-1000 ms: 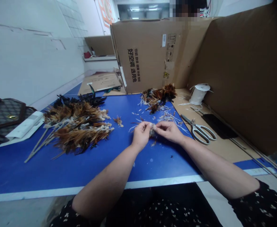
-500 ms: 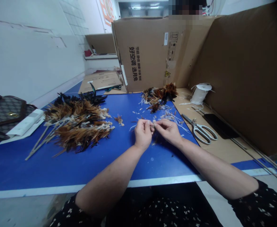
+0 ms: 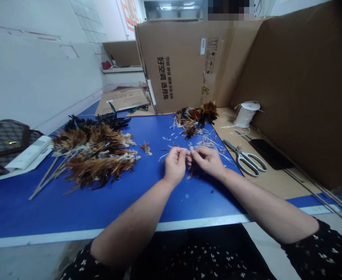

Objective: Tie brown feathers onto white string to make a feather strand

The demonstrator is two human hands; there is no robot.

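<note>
My two hands meet above the blue table, fingertips almost touching. My right hand [image 3: 207,160] pinches a small feather tuft [image 3: 191,171]; its pale end pokes up by the thumb and brown tips hang below. Thumb and fingers of my left hand [image 3: 175,165] are pressed together beside it, and whatever they hold is too small to make out. Just beyond the hands lie a pile of brown and black feathers [image 3: 195,118] and loose pale strips [image 3: 211,143]. To the left is a single small feather bunch [image 3: 145,147].
Rows of feather bunches [image 3: 100,159] lie at left with thin sticks [image 3: 46,179]. Scissors [image 3: 249,161], a white spool [image 3: 246,114], a dark flat object [image 3: 268,153] and rods [image 3: 311,186] are at right. Cardboard [image 3: 185,66] walls the back and right. A handbag [image 3: 10,144] sits far left.
My fingertips have drawn slightly apart, the left hand shifting a little to the left. More of the tuft's pale end shows at the right thumb. The view has shifted slightly.
</note>
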